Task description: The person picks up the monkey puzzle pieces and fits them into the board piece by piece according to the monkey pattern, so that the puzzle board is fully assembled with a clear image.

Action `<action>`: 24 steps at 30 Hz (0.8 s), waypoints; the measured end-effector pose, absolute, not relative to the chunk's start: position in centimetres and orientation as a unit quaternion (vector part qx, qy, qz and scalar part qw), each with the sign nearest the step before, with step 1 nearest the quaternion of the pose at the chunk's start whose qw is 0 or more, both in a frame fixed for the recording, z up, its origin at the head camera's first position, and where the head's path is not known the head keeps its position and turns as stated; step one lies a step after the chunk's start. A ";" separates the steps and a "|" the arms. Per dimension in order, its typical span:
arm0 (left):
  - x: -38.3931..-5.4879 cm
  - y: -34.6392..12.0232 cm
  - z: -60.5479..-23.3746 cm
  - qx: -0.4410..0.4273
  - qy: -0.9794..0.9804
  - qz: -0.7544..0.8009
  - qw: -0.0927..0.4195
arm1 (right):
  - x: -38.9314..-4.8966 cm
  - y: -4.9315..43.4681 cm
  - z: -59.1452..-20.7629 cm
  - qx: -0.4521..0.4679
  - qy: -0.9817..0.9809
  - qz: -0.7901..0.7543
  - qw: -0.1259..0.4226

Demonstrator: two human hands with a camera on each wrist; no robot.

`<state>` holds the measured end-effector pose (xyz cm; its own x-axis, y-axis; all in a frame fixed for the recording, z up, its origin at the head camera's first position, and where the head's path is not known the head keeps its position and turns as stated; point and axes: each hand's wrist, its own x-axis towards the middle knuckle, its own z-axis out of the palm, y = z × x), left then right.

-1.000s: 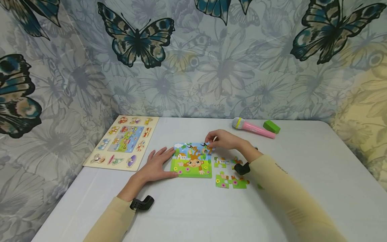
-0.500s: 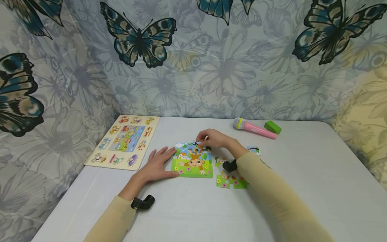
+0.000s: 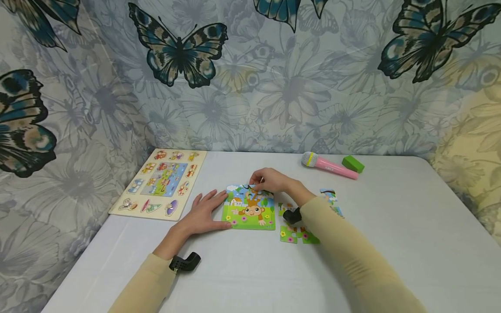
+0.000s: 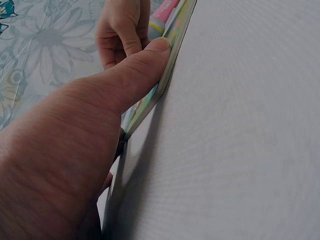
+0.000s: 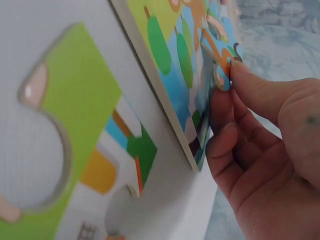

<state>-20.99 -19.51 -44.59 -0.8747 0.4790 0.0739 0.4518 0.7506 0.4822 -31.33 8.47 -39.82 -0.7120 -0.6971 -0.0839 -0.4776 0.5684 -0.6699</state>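
Observation:
A monkey jigsaw puzzle (image 3: 235,224) lies flat on the white table in the head view. My left hand (image 3: 203,217) rests at its left edge, fingers spread and fairly straight, thumb on the lower left corner. Over the top edge, my right hand (image 3: 272,180) pinches a jigsaw piece (image 5: 216,47) between thumb and fingers. In the right wrist view this blue and orange piece is tilted above the puzzle's surface. Several loose jigsaw pieces (image 3: 288,234) lie to the right of the puzzle, some hidden under the right forearm.
At the back left lies a larger pale board (image 3: 129,214) with small toy pictures. A pink toy microphone (image 3: 334,167) and a green block (image 3: 353,164) lie at the back right. Butterfly-patterned cloth (image 3: 250,108) hangs behind the table.
My right hand has moved left along the puzzle's top edge with the jigsaw piece, from the upper right corner toward the middle. The left hand has stayed in place.

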 end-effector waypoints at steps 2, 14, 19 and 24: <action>-21.0 -19.5 -44.6 0.249 0.935 0.252 0.028 | -31.2 8.3 -39.9 -0.330 0.874 -0.312 0.173; -21.0 -19.5 -44.5 0.253 0.933 0.252 0.031 | -30.8 7.8 -39.9 -0.332 0.888 -0.278 0.157; -21.0 -19.5 -44.6 0.253 0.934 0.249 0.030 | -30.5 8.0 -39.9 -0.353 0.884 -0.262 0.156; -21.0 -19.6 -44.6 0.251 0.934 0.251 0.032 | -30.3 7.9 -39.9 -0.373 0.881 -0.243 0.163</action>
